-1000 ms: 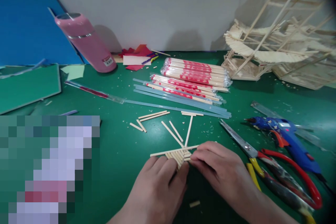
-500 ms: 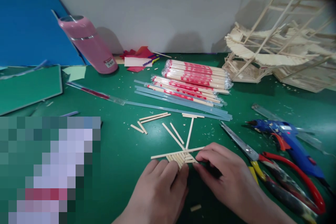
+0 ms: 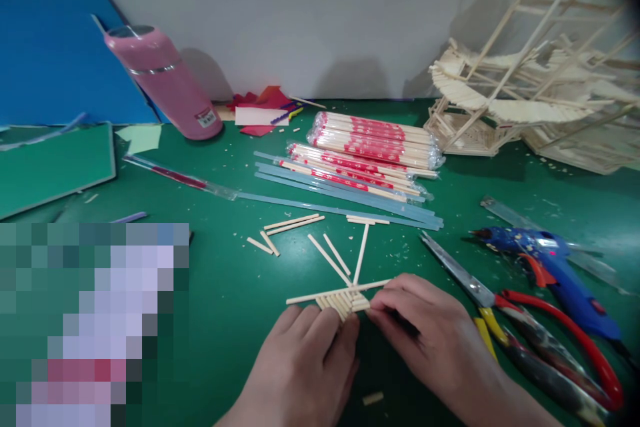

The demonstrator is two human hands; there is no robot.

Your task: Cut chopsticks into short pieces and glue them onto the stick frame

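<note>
Far left: tilted pink cylindrical metal flask [image 3: 163, 83] near the wall, green cutting mat [image 3: 55, 167] on the green table [image 3: 230, 293]. Pixelated patch near-left, unreadable.

Centre far: red-and-white wrapped bundles of wooden chopsticks [image 3: 373, 143], pale blue translucent glue sticks [image 3: 345, 197] lying just in front of them. Closer in, loose short cut wooden sticks [image 3: 293, 221], well apart from each other.

Work piece: small flat fan-shaped panel of short wooden sticks [image 3: 345, 299], on the table near centre, directly in front of both hands. One long stick crosses its top edge, another runs away from it toward the far side.

Left hand [image 3: 305, 360]: palm down, fingertips pressing the panel's near-left edge, pinning it; nothing enclosed in the hand. Right hand [image 3: 430, 340]: thumb and forefinger narrowly pinched at the panel's right edge, apparently on one short stick; the stick itself is mostly hidden, so not certain.

Step, as I read it: seating or aligning a stick on the panel's right side. The next move calls for keeping the panel pinned flat and nudging the stick flush against its neighbour without shifting the rest.

Right: steel scissors with red and yellow handles [image 3: 520, 320], blue hot glue gun [image 3: 550, 267], both near the right hand, untouched. Far right: pale stick-built model structure [image 3: 525, 93].
</note>
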